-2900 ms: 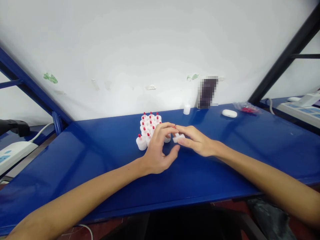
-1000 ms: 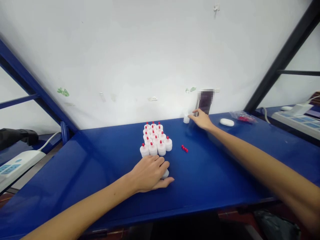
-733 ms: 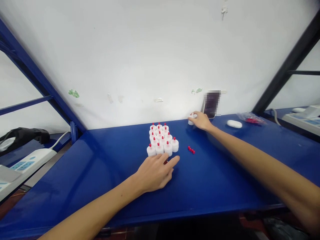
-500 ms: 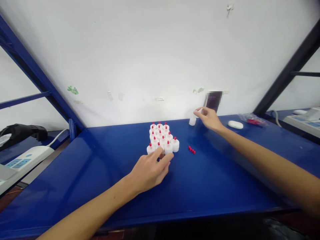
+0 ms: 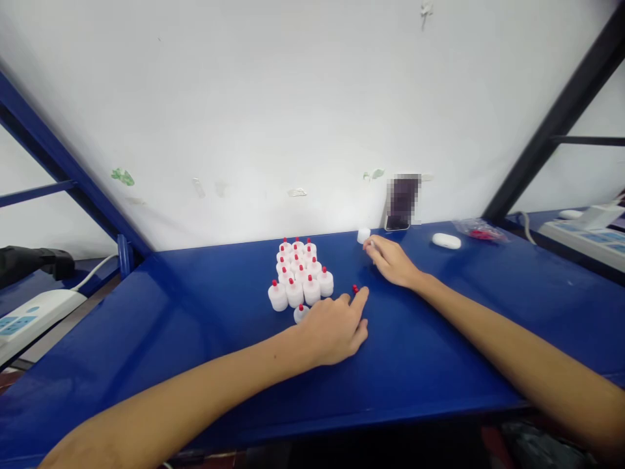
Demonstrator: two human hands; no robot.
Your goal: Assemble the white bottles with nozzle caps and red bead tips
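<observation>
My left hand [image 5: 336,330] lies low over the blue table, fingers stretched out to the right. Its index fingertip reaches the small red caps [image 5: 355,288], partly covering them. Just left of its wrist is a translucent nozzle lid with a red tip [image 5: 301,314]. Behind it, several white squeeze bottles with red tips [image 5: 295,293] stand upright in a tight group. My right hand [image 5: 390,260] has its fingers curled together, with a small whitish piece [image 5: 372,243] showing at the fingertips. Close behind it stands a white bottle without a red tip [image 5: 364,235].
A phone [image 5: 403,202] leans on the wall at the back. Right of it are a white oval case [image 5: 446,241] and a clear bag with red pieces [image 5: 481,231]. Power strips [image 5: 43,316] and blue rack posts [image 5: 78,176] flank the table [image 5: 195,365].
My left hand has left the bottle group and moved right to the red caps, uncovering the nozzle lid. My right hand has come down and nearer, away from the lone bottle's top.
</observation>
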